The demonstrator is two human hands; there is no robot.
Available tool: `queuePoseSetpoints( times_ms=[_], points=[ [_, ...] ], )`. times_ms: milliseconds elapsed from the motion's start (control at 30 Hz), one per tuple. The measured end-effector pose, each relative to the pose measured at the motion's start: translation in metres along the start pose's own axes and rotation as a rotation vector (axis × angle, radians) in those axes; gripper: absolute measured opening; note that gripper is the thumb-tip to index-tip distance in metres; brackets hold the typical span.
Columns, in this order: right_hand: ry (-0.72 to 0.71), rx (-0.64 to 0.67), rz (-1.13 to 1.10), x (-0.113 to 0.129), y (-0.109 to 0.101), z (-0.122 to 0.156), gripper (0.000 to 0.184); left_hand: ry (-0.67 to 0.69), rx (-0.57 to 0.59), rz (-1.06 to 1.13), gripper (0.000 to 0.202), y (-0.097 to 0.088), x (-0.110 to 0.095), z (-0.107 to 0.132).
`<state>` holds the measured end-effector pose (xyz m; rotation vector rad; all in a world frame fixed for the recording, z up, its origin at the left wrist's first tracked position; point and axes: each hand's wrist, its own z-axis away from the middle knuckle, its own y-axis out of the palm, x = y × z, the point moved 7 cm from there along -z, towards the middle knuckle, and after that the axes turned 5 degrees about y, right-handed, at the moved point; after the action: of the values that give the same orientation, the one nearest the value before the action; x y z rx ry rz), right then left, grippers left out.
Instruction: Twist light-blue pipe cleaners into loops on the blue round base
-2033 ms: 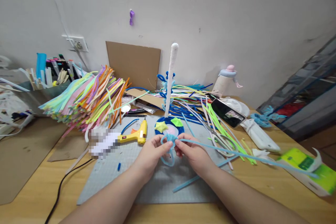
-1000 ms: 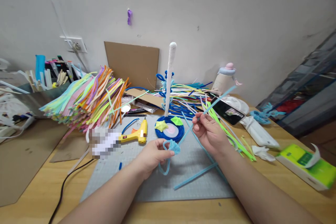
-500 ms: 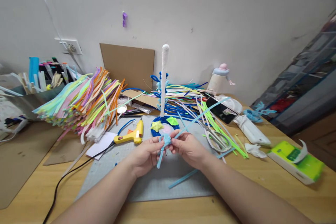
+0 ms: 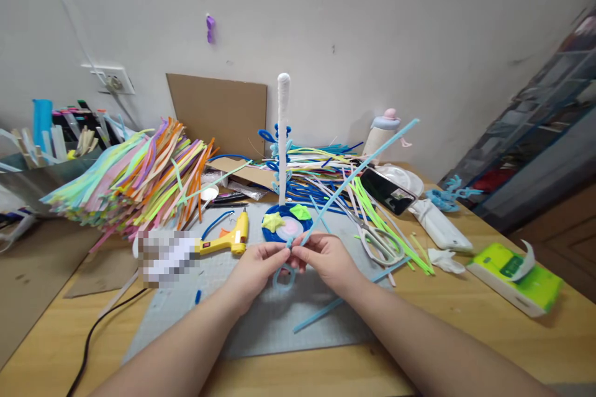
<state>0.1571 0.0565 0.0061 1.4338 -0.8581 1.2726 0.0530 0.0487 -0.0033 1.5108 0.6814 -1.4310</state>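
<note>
Both hands meet over the grey cutting mat (image 4: pixel 242 329), pinching one light blue pipe cleaner (image 4: pixel 356 170). My left hand (image 4: pixel 258 270) closes thumb and fingers on its twisted part, with a small loop hanging below the fingertips. My right hand (image 4: pixel 321 260) grips it just beside, and the long straight end slants up to the right. Right behind the hands is a round blue base (image 4: pixel 271 236) bearing a yellow star (image 4: pixel 273 221), a green star (image 4: pixel 301 212) and a pink disc. A white wrapped post (image 4: pixel 282 136) stands upright at its back, with blue curled pieces alongside.
A yellow glue gun (image 4: pixel 238 232) lies left of the base, its black cord trailing forward. Scissors (image 4: pixel 379 245) and green pipe cleaners lie to the right, near a phone (image 4: pixel 388 191) and a tissue pack (image 4: pixel 516 276). A large pipe cleaner bundle (image 4: pixel 135 180) fills the left.
The loop under my fingers has turned and now shows as an open ring. The pipe cleaner's long end has swung higher. My view has shifted slightly to the right.
</note>
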Motion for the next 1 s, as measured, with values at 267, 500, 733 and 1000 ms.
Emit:
queuePoseSetpoints(
  times_ms=[267,500,733,1000],
  points=[
    [0.012,-0.016,0.046,-0.009,-0.006,-0.003,0.022,0.011,-0.144,-0.030,0.034,-0.008,0.006,-0.003],
    [-0.040,0.003,0.054,-0.012,0.001,0.001,0.016,-0.115,-0.205,0.100,0.026,-0.013,0.017,-0.001],
    [-0.371,-0.036,0.411,0.009,0.003,0.013,0.006,-0.076,-0.252,0.186,0.026,-0.018,0.014,-0.001],
    [-0.442,-0.037,0.489,0.011,0.004,0.015,0.009,-0.028,-0.242,0.179,0.027,-0.020,0.012,-0.001]
  ],
)
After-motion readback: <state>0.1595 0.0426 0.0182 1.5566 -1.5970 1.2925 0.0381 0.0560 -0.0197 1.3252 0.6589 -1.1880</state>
